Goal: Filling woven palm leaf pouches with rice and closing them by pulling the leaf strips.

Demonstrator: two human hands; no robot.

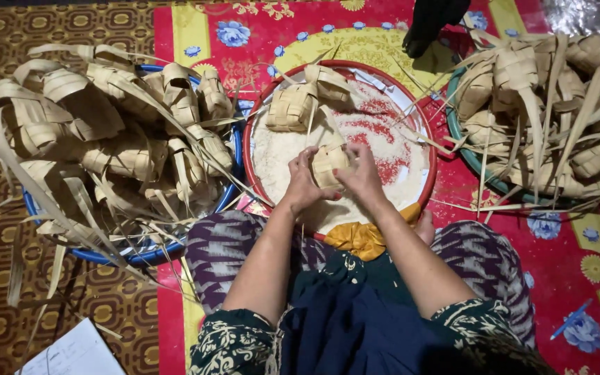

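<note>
Here, the person sits cross-legged on a red flowered mat (pixel 564 264), and both hands meet over the round red-rimmed tray of white rice (pixel 272 156) that lies in front of the knees. The small woven palm-leaf pouch (pixel 329 165) sits between the two hands, held just above the rice near the tray's near edge. The left hand (pixel 303 186) cups the pouch from its side with fingers curled and pressed against the weave; the right hand (pixel 362 179) closes on the other side, thumb and fingers pinching the pouch. So each grip is closed on the pouch, not spread.

Judging from this, the step in hand looks like filling or closing a pouch. It would go well if the pouch stays over the tray, so loose grains fall back into the rice, and if the pinch stays light enough not to crush the weave or open gaps between strips.

Two more woven pouches (pixel 307 97) lie on the rice at the tray's far side. Left of the tray, a blue basin heaped with woven pouches and trailing leaf strips (pixel 116 149) touches its rim. Right of the tray, a green-rimmed basin (pixel 484 177) holds another heap. A dark object (pixel 430 24) stands beyond the tray.
</note>
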